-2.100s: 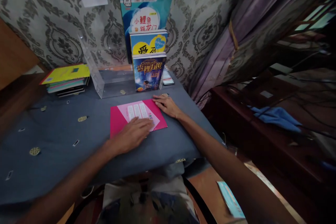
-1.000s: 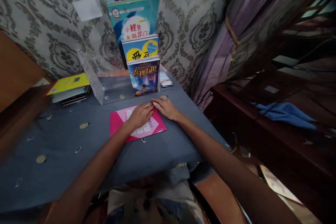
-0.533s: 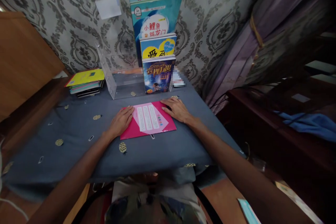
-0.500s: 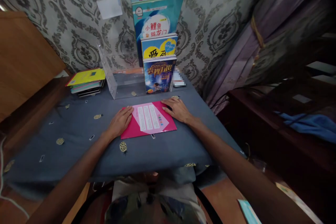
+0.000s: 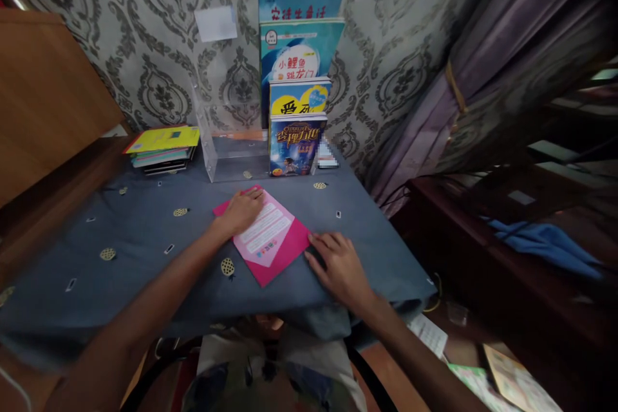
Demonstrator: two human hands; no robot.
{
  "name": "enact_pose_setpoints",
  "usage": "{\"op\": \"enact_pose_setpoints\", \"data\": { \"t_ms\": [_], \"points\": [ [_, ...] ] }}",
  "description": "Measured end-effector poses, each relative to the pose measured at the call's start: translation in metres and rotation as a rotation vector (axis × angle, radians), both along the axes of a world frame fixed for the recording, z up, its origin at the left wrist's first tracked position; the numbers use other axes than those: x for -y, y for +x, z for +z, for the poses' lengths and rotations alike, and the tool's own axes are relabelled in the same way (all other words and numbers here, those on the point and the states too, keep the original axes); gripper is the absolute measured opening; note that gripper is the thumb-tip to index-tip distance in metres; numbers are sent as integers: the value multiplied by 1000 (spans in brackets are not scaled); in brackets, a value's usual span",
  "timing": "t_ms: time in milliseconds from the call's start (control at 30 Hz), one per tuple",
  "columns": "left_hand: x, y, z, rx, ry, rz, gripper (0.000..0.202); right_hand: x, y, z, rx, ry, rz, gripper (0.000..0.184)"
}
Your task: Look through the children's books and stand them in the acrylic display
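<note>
A pink booklet [image 5: 270, 241] with a pale printed panel lies skewed on the blue-grey tablecloth [image 5: 145, 251]. My left hand [image 5: 241, 211] rests flat on its far left corner, fingers stretched out. My right hand [image 5: 338, 267] lies flat on the cloth at the booklet's near right edge, fingertips touching that edge. Neither hand grips anything.
A clear acrylic stand [image 5: 232, 141] at the back holds several upright books [image 5: 295, 145] against the patterned wall. A stack of flat books [image 5: 164, 148] with a yellow cover lies back left. A purple curtain [image 5: 483, 64] and dark furniture fill the right. Papers [image 5: 512, 386] lie on the floor.
The booklet has turned clockwise and now lies skewed. My right hand slid from its far right corner down to its near right edge. My left hand moved to the far left corner.
</note>
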State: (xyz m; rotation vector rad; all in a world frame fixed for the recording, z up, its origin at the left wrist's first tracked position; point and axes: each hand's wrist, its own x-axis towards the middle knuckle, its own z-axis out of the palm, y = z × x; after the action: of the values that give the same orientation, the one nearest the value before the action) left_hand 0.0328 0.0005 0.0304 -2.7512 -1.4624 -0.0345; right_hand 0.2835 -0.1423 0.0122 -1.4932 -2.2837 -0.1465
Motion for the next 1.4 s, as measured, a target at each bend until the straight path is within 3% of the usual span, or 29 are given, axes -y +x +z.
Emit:
{"op": "enact_pose_setpoints", "data": {
  "t_ms": [100,233,367,467,600,700,867,967,1067,1167,1300,1400],
  "points": [
    [-5,23,-9,82,-25,-39,47,30,-20,-5,-26,48,6,30],
    [-8,31,-20,199,-44,-114,48,43,-34,-5,-49,55,27,25],
    [-3,14,-22,278,-13,-148,45,39,-31,4,-29,31,64,20],
    [7,-9,-17,268,63,-5,41,28,-24,18,-8,-19,103,18],
    [20,-37,-11,203,138,250,36,-6,-37,40,-13,-78,132,29],
    [25,-45,-13,233,144,285,37,-52,-74,45,-150,-146,274,32],
    [24,-47,-24,330,184,233,42,-133,-148,22,-272,-278,418,47],
    [22,-50,-26,329,191,215,43,-157,-163,5,-219,-348,448,46],
    [23,-52,-24,291,184,235,43,-162,-151,-4,-163,-300,444,43],
    [25,-51,-22,256,178,249,43,-161,-123,-3,-111,-258,357,53],
    [25,-49,-21,232,173,252,44,-163,-81,-3,-88,-277,239,52],
    [24,-49,-22,215,180,255,44,-167,-58,-7,-124,-299,254,49]
  ]
}}
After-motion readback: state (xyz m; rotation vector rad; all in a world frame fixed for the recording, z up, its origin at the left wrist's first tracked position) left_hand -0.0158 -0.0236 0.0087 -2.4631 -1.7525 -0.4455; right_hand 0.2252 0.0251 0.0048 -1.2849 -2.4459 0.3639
